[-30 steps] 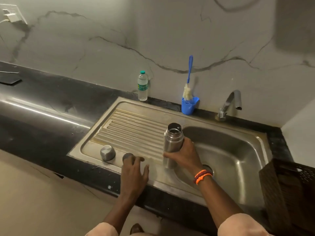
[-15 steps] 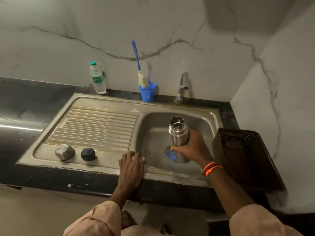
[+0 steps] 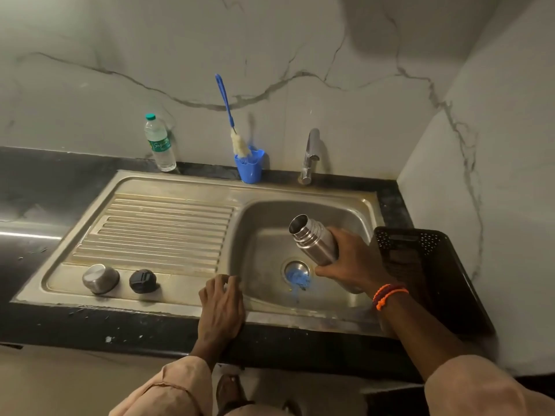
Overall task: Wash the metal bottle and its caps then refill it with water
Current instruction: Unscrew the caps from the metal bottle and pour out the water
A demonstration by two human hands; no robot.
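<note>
Since half a second ago, the metal bottle (image 3: 313, 240) is tilted with its open mouth toward the upper left; before it stood upright over the sink (image 3: 186, 186) basin. On the drainboard left of the basin lie the steel cap (image 3: 100, 278) and the black cap (image 3: 143, 281). The left hand (image 3: 222, 301) rests with relaxed fingers on the front rim of the sink. The right hand (image 3: 351, 265) holds the bottle body, fingers curled round it, above the drain (image 3: 296, 273).

Open basin (image 3: 264, 235) (tap (image 3: 310, 154) behind)
</note>
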